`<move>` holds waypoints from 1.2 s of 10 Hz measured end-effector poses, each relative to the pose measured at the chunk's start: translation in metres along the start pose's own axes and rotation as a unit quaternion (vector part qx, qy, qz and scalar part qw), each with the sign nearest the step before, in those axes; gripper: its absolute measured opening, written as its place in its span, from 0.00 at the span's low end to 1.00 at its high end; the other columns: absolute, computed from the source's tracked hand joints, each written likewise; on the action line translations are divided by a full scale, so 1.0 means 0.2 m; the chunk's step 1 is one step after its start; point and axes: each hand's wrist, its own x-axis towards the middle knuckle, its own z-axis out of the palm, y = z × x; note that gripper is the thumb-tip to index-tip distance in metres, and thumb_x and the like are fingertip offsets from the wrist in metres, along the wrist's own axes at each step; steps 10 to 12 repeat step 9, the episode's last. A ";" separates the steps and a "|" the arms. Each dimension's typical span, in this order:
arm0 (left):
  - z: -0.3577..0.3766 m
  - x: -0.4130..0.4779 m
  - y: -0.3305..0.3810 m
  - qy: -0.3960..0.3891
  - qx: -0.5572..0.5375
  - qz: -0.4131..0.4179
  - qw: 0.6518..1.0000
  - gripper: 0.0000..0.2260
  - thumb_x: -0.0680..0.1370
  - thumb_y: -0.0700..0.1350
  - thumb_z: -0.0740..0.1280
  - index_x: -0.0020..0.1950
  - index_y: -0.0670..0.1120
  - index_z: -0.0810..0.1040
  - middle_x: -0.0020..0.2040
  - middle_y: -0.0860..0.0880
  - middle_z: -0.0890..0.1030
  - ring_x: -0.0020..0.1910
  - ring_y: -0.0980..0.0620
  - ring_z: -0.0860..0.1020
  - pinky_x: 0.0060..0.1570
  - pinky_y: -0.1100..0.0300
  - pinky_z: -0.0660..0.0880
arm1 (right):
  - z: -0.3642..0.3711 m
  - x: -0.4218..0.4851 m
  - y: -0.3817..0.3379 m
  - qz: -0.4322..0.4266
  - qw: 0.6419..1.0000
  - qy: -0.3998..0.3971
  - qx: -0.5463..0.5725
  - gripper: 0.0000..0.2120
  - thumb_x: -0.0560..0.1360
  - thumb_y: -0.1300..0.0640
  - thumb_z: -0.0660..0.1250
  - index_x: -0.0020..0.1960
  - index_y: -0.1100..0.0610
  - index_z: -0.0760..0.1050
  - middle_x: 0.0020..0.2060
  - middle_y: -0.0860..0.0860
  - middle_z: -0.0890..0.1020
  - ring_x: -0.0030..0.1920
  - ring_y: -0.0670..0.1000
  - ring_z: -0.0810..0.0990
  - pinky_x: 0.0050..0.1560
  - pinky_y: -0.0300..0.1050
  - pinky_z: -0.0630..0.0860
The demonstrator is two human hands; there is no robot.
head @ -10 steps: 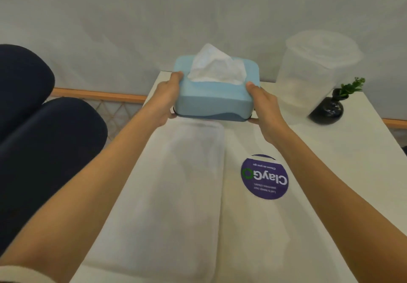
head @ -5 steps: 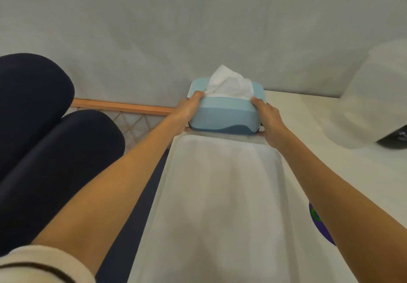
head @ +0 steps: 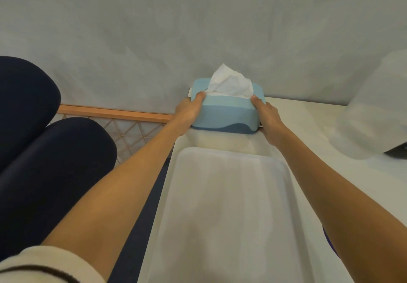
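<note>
Head view: the left hand point(head: 189, 112) and right hand point(head: 267, 116) grip the ends of the blue tissue box point(head: 224, 112), thumbs curled over its top, at the far edge of the white table point(head: 308, 128) against the wall; a white tray point(head: 226, 205) lies just before it; a frosted container point(head: 374, 115) at right is blurred and cut off; dark cushions point(head: 44, 139) sit left; the fingers behind the box are hidden.
</note>
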 end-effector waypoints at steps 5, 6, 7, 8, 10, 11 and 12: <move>0.01 0.12 0.03 0.072 0.039 0.042 0.996 0.27 0.81 0.59 0.51 0.66 0.38 0.71 0.63 0.39 0.75 0.52 0.45 0.72 0.51 0.53 0.71 | 0.06 0.10 -0.06 -0.011 1.000 -0.001 -0.011 0.32 0.73 0.35 0.59 0.68 0.57 0.67 0.60 0.56 0.76 0.59 0.58 0.76 0.63 0.57 0.75; 0.00 0.12 0.04 0.065 0.032 0.025 0.997 0.29 0.80 0.61 0.51 0.65 0.38 0.72 0.63 0.39 0.75 0.53 0.44 0.74 0.55 0.50 0.74 | 0.06 0.10 -0.09 0.009 1.000 -0.007 -0.010 0.36 0.72 0.33 0.60 0.69 0.58 0.66 0.61 0.56 0.76 0.60 0.58 0.76 0.63 0.57 0.75; -0.02 0.11 0.05 0.053 0.038 0.022 0.998 0.29 0.80 0.61 0.51 0.66 0.38 0.71 0.63 0.40 0.75 0.52 0.45 0.73 0.49 0.51 0.73 | 0.03 0.10 -0.09 0.016 0.999 -0.045 -0.023 0.39 0.69 0.30 0.59 0.69 0.57 0.66 0.64 0.56 0.75 0.61 0.58 0.75 0.62 0.53 0.75; -0.03 0.06 0.07 0.067 0.065 0.050 0.994 0.25 0.81 0.57 0.53 0.66 0.38 0.70 0.63 0.40 0.75 0.51 0.46 0.71 0.47 0.54 0.68 | 0.00 0.04 -0.10 0.020 0.997 -0.042 -0.054 0.39 0.72 0.31 0.56 0.72 0.58 0.61 0.68 0.54 0.70 0.65 0.58 0.71 0.56 0.50 0.70; -0.03 0.00 0.09 0.098 0.084 0.090 0.988 0.22 0.82 0.53 0.55 0.68 0.38 0.68 0.65 0.39 0.74 0.58 0.43 0.74 0.51 0.54 0.70 | -0.05 -0.03 -0.11 0.030 0.997 -0.026 -0.063 0.36 0.76 0.35 0.54 0.76 0.57 0.55 0.73 0.54 0.64 0.70 0.61 0.65 0.64 0.57 0.66; -0.03 0.00 0.09 0.098 0.084 0.090 0.988 0.22 0.82 0.53 0.55 0.68 0.38 0.68 0.65 0.39 0.74 0.58 0.43 0.74 0.51 0.54 0.70 | -0.05 -0.03 -0.11 0.030 0.997 -0.026 -0.063 0.36 0.76 0.35 0.54 0.76 0.57 0.55 0.73 0.54 0.64 0.70 0.61 0.65 0.64 0.57 0.66; -0.03 0.00 0.09 0.098 0.084 0.090 0.988 0.22 0.82 0.53 0.55 0.68 0.38 0.68 0.65 0.39 0.74 0.58 0.43 0.74 0.51 0.54 0.70 | -0.05 -0.03 -0.11 0.030 0.997 -0.026 -0.063 0.36 0.76 0.35 0.54 0.76 0.57 0.55 0.73 0.54 0.64 0.70 0.61 0.65 0.64 0.57 0.66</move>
